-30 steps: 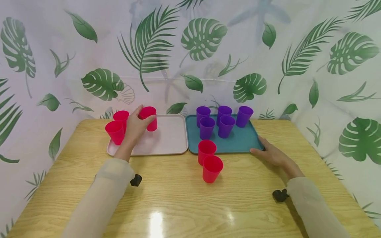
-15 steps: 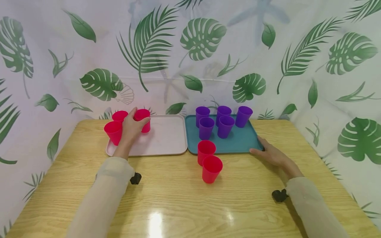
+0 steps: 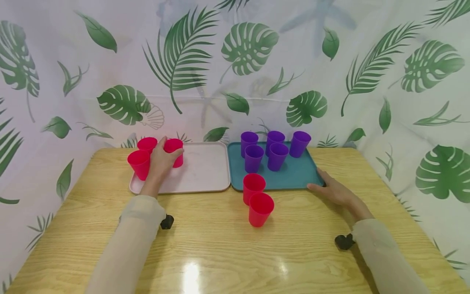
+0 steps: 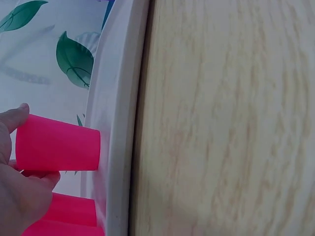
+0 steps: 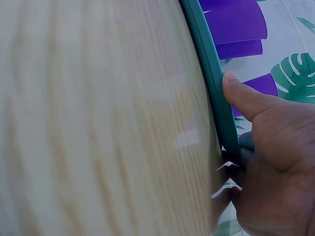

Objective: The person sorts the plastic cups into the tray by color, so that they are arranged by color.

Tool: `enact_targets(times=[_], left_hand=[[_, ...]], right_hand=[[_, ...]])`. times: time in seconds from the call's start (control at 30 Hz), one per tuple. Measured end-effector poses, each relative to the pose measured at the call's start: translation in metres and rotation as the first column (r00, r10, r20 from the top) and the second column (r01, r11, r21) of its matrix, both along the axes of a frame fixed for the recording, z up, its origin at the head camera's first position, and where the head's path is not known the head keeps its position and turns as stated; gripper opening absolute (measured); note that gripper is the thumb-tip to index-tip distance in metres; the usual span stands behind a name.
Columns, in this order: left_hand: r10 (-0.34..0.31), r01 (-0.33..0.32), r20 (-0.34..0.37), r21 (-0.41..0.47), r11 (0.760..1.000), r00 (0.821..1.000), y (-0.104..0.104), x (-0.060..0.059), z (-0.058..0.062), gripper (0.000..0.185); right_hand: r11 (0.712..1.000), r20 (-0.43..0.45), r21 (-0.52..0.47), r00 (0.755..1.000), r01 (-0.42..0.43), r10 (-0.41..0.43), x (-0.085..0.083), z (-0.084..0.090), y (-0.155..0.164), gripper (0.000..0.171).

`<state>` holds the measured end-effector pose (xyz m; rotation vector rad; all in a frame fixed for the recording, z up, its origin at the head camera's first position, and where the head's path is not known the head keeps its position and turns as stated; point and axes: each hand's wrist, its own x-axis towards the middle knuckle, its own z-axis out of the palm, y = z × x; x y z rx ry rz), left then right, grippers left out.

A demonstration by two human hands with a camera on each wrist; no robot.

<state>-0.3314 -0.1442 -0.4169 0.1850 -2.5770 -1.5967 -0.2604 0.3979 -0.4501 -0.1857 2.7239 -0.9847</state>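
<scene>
Left hand (image 3: 160,160) gripped a red plastic cup (image 3: 174,151) on the pale pink tray (image 3: 205,173) beside two others; right hand (image 3: 332,190) clasped the teal tray's (image 3: 297,173) corner; two red cups (image 3: 258,199) waited outside

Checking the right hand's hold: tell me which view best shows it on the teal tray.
The right wrist view: the right hand fills it, thumb on the teal tray rim, fingers curled under. The head view shows it small at the tray's corner. The left wrist view misses it.
</scene>
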Motion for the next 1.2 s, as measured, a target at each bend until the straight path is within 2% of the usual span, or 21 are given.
enact_targets(times=[0.13, 0.37, 0.6, 0.73, 0.87, 1.0, 1.1, 1.2], left_hand=[[-0.007, 0.007, -0.001, 0.011, 1.0, 1.0, 0.0, 0.0, 0.0, 0.085], [-0.018, 0.018, -0.036, -0.003, 1.0, 0.999, 0.002, 0.002, 0.003, 0.085], [-0.01, 0.003, -0.141, -0.049, 0.999, 0.99, 0.003, 0.001, 0.008, 0.083], [0.013, -0.02, -0.187, -0.036, 0.999, 0.982, 0.003, 0.002, 0.014, 0.081], [0.032, -0.036, -0.253, -0.013, 0.999, 0.967, 0.003, 0.006, 0.02, 0.076], [0.057, -0.046, -0.345, 0.04, 0.998, 0.937, 0.002, 0.011, 0.029, 0.071], [0.058, -0.025, -0.377, 0.093, 0.995, 0.925, 0.003, 0.015, 0.036, 0.069], [0.042, 0.006, -0.39, 0.122, 0.993, 0.92, 0.005, 0.02, 0.043, 0.067]], right_hand=[[1.0, 0.004, -0.011, 1.0, -0.013, 0.013, -0.004, -0.006, 0.006, 0.102], [1.0, 0.018, 0.011, 1.0, 0.011, -0.011, -0.012, -0.015, 0.012, 0.107], [1.0, 0.004, -0.003, 1.0, -0.003, 0.003, -0.012, -0.014, 0.012, 0.107], [1.0, 0.022, 0.004, 1.0, 0.003, -0.003, -0.012, -0.013, 0.011, 0.109], [1.0, 0.031, 0.018, 1.0, 0.0, 0.0, -0.013, -0.013, 0.011, 0.111], [1.0, 0.026, 0.016, 1.0, -0.004, 0.004, -0.013, -0.012, 0.011, 0.112], [1.0, 0.024, 0.015, 1.0, -0.004, 0.003, -0.012, -0.011, 0.011, 0.112], [1.0, 0.03, 0.012, 1.0, -0.004, 0.003, -0.012, -0.012, 0.012, 0.115]])
